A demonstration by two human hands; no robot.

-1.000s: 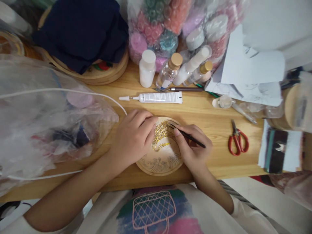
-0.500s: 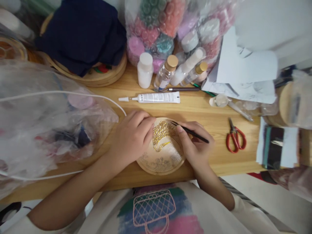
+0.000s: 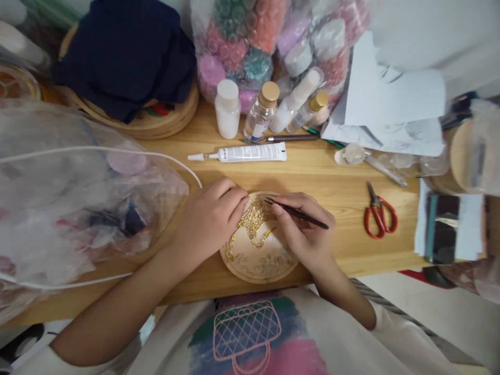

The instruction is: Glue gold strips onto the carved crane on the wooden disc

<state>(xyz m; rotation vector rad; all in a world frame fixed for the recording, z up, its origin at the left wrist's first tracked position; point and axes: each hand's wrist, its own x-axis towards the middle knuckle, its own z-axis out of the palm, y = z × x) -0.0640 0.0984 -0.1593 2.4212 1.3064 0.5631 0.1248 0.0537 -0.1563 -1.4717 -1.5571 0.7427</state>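
Observation:
A round, pale wooden plate lies near the table's front edge, bearing a gold wire design and fine grey drawn lines along its lower part. My left hand grips the plate's left rim with bent fingers, partly covering it. In my right hand is a slim pair of black tweezers, pinched between thumb and fingers. Their tips reach the upper part of the gold design. Whether anything is between the tips is too small to tell.
Red-handled pliers lie to the right, near a phone. Behind the plate are a white tube and several bottles. A plastic bag and a white cable fill the left. Papers lie at back right.
The plate has turned, and more gold wire shows at its left beside my left hand. My right hand and the tweezers have shifted slightly left.

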